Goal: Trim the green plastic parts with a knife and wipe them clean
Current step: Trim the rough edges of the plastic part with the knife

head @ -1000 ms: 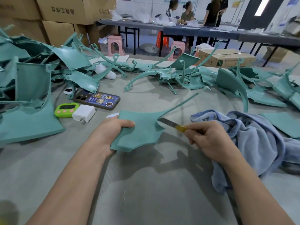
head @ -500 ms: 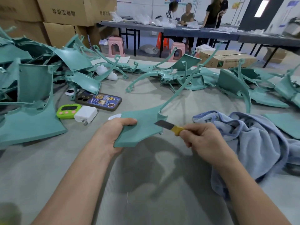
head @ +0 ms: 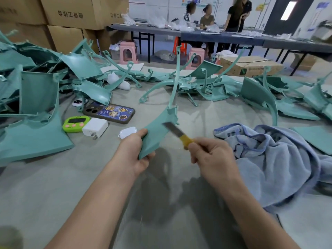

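— Where does the part sit in my grip?
— Your left hand (head: 133,152) grasps the green part (head: 158,128) by its lower corner, thumb on the front face, above the grey table (head: 53,186). Its thin arm rises straight up. Your right hand (head: 211,156) is clenched round the yellow handle of the knife (head: 177,133), and the blade slants up-left across the part's right side.
— What changed?
— Half a second ago the part lay flatter, arm pointing up-right, with the blade at its right edge. Now you have tipped it upright.
— Anything unclear?
— The blade is blurred, so I cannot tell whether it touches the plastic. Your left fingers are hidden behind the part.
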{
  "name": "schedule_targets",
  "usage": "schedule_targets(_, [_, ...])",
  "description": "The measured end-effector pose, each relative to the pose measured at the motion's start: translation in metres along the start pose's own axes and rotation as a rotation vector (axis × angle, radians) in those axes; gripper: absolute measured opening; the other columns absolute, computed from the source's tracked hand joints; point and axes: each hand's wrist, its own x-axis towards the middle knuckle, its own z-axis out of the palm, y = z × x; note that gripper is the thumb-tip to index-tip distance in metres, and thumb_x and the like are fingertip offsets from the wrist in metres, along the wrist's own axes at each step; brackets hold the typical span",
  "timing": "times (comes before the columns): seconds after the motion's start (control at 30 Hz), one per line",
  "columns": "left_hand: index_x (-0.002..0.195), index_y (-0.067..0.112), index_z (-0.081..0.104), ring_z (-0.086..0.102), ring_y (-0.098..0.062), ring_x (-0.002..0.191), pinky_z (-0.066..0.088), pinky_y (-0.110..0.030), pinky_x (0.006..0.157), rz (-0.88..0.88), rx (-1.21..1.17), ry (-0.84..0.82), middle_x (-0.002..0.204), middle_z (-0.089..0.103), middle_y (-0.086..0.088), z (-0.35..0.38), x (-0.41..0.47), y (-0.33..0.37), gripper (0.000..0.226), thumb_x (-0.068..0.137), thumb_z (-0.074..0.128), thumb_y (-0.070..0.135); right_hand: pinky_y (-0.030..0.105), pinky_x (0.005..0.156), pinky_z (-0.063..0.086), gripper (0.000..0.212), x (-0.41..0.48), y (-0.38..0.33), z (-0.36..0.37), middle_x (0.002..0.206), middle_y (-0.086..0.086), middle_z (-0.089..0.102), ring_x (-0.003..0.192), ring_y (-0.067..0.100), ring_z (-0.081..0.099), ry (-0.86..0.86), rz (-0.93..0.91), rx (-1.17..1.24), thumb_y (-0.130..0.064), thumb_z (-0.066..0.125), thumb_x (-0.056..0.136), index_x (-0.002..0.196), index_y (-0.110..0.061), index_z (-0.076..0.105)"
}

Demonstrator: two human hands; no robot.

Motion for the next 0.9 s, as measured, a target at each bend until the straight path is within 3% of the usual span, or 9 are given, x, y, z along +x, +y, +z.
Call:
schedule_targets(0.1, [0.084, 0.011, 0.052, 0.042, -0.009, 0.027, 0.024, -0.011, 0.029, -0.038, -0.007, -0.01, 0.044, 0.052, -0.001, 0.0, -0.001, 0.002, 0.023, 0.106, 0.045, 0.016, 0.016, 0.044, 0.029, 0.024, 0.001, -0.001, -0.008, 0.05, -0.009, 0.053, 0.044, 0.005, 0.039, 0.145, -0.052, 0.035, -0.022, 0.069, 0.095, 0.072, -0.028, 0.071])
schedule_targets(0.17, [0.079, 0.013, 0.05, 0.04, -0.009, 0.027, 0.023, -0.011, 0.028, -0.036, -0.001, -0.009, 0.044, 0.05, -0.001, 0.001, -0.002, 0.003, 0.026, 0.105, 0.046, 0.015, 0.017, 0.046, 0.03, 0.025, -0.002, -0.006, -0.009, 0.049, -0.013, 0.049, 0.045, 0.004, 0.037, -0.022, -0.115, 0.094, -0.023, 0.069, 0.094, 0.07, -0.028, 0.071])
schedule_targets(0.23, [0.077, 0.013, 0.048, 0.037, -0.008, 0.027, 0.021, -0.012, 0.027, -0.046, 0.007, -0.024, 0.043, 0.046, 0.0, 0.002, -0.004, 0.002, 0.028, 0.105, 0.047, 0.014, 0.016, 0.048, 0.031, 0.024, -0.006, -0.012, -0.005, 0.05, -0.014, 0.048, 0.046, 0.004, 0.039, -0.185, -0.169, -0.03, -0.027, 0.067, 0.092, 0.069, -0.028, 0.066])
schedule_targets(0.4, [0.089, 0.011, 0.051, 0.037, -0.007, 0.027, 0.023, -0.013, 0.026, -0.074, 0.019, -0.053, 0.045, 0.048, -0.001, 0.003, -0.005, 0.003, 0.021, 0.106, 0.043, 0.017, 0.019, 0.043, 0.029, 0.025, 0.0, -0.005, -0.008, 0.054, 0.0, 0.054, 0.045, 0.005, 0.038, 0.175, -0.031, -0.01, -0.022, 0.07, 0.095, 0.071, -0.029, 0.071])
schedule_targets(0.57, [0.078, 0.012, 0.051, 0.038, -0.008, 0.027, 0.021, -0.012, 0.027, -0.033, 0.004, -0.031, 0.044, 0.047, -0.001, 0.005, -0.004, 0.0, 0.028, 0.105, 0.044, 0.012, 0.014, 0.046, 0.03, 0.024, -0.008, -0.012, 0.001, 0.05, -0.009, 0.05, 0.044, 0.004, 0.039, -0.136, -0.134, -0.032, -0.021, 0.069, 0.093, 0.07, -0.025, 0.067])
schedule_targets(0.67, [0.082, 0.012, 0.052, 0.045, -0.009, 0.028, 0.026, -0.011, 0.029, -0.022, 0.011, -0.011, 0.046, 0.055, -0.001, 0.004, -0.004, 0.0, 0.024, 0.105, 0.046, 0.015, 0.024, 0.048, 0.035, 0.018, -0.001, -0.006, 0.002, 0.058, -0.001, 0.06, 0.047, 0.006, 0.044, 0.127, -0.019, -0.158, -0.029, 0.068, 0.094, 0.077, -0.028, 0.072])
schedule_targets(0.77, [0.09, 0.014, 0.059, 0.064, -0.013, 0.042, 0.043, -0.017, 0.035, 0.083, -0.026, 0.026, 0.058, 0.071, -0.001, 0.003, -0.005, -0.001, 0.016, 0.103, 0.051, 0.014, 0.024, 0.051, 0.039, 0.027, 0.006, -0.003, -0.008, 0.059, 0.002, 0.061, 0.052, 0.011, 0.047, 0.234, 0.097, 0.206, -0.016, 0.065, 0.097, 0.073, -0.019, 0.075])
schedule_targets(0.83, [0.096, 0.014, 0.064, 0.074, -0.016, 0.06, 0.057, -0.03, 0.047, 0.193, -0.036, 0.034, 0.074, 0.077, 0.001, 0.005, -0.004, -0.005, 0.012, 0.102, 0.054, 0.014, 0.024, 0.062, 0.052, 0.018, 0.005, -0.008, -0.009, 0.075, 0.006, 0.072, 0.069, 0.017, 0.061, 0.073, 0.24, 0.626, -0.012, 0.069, 0.09, 0.075, -0.014, 0.078])
schedule_targets(0.9, [0.102, 0.014, 0.067, 0.076, -0.017, 0.076, 0.062, -0.035, 0.06, 0.274, 0.015, -0.011, 0.087, 0.079, 0.0, 0.007, -0.002, -0.008, 0.011, 0.101, 0.056, 0.015, 0.035, 0.08, 0.062, 0.012, 0.001, -0.012, -0.002, 0.091, 0.01, 0.075, 0.09, 0.02, 0.069, -0.118, 0.372, 0.862, -0.019, 0.071, 0.079, 0.078, -0.01, 0.079])
